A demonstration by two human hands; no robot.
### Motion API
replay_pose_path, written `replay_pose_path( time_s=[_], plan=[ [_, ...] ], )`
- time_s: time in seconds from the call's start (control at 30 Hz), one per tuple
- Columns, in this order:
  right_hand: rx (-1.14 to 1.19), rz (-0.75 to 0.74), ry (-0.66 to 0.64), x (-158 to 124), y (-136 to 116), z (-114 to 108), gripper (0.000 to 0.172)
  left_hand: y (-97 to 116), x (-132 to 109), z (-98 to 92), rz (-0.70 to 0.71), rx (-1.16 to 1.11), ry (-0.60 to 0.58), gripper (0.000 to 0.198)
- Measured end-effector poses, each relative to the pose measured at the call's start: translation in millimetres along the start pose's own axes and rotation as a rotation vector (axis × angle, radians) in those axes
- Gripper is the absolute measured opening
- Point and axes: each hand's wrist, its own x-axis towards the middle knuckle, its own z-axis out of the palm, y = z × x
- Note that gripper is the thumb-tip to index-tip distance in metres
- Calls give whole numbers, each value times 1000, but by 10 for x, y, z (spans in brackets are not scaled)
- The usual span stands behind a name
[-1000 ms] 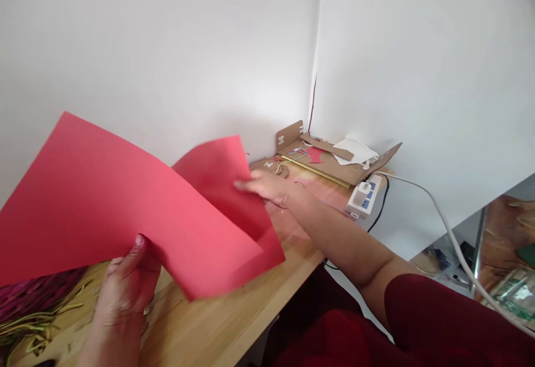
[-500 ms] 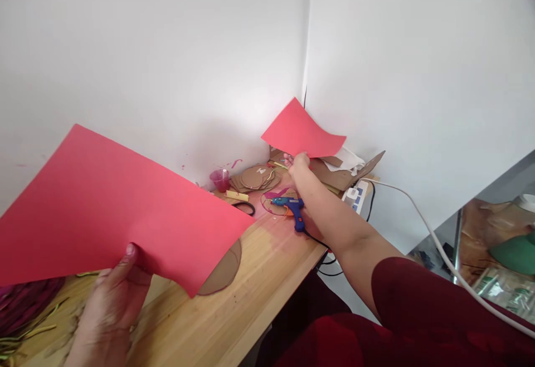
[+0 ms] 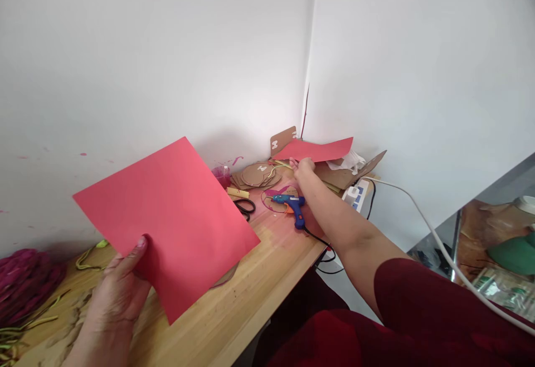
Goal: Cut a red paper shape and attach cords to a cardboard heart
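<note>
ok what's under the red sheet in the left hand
A brown cardboard piece shows past the lower-right edge of the red sheet; the rest beneath is covered.

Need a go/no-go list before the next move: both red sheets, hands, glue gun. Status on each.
1. Near red sheet secured in the left grip: ok, thumb pressed on its face.
2. Right grip firm on the far red sheet: cannot tell; it is at the near edge, but the pinch is not clear.
3. Far red sheet flat: not ok, visibly bent above the cardboard.
4. Glue gun uncovered by either sheet: ok, in plain sight on the table.
5. Glue gun unpowered: cannot tell; the cord's plug end can't be traced.
6. Black loops fully visible: not ok, partly hidden by the near red sheet.
</note>
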Motion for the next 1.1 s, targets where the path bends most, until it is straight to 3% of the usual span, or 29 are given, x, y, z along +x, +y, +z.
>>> replay_pose_path(
  time_s=[0.17, 0.33, 0.47, 0.63, 0.7, 0.77, 0.87, 0.93, 1.03, 1.1],
  plan=[
    [66, 32, 19, 14, -103, -18, 38, 11, -22, 9, -13, 9, -2, 18],
    [33, 111, -84, -76, -65, -11, 33, 0, -18, 8, -26, 11, -13, 17],
    [-53, 195, -247, -323, -73, 18, 30, 0, -41, 47, -8, -22, 15, 19],
    [-172, 246, -484, -814, -4, 99, 19, 8, -86, 103, 59, -103, -34, 24],
    [-291, 241, -623, -1031, 126, 140, 27, 22, -85, 105, 115, -164, -10, 23],
    [-437, 221, -788, -1244, 305, 177, 45, 43, -69, 88, 145, -218, 5, 21],
    [-647, 132, -980, -1522, 581, 229, 60, 81, -35, 41, 203, -292, 40, 15],
    [-846, -1, -1085, -1668, 722, 252, 52, 105, -18, 16, 215, -324, 56, 13],
    [-1170, -288, -1325, -1818, 857, 234, 27, 125, -10, 8, 182, -335, 97, 14],
    [-1333, -439, -1451, -1865, 925, 171, 27, 124, -7, 18, 171, -320, 156, 15]
  ],
)
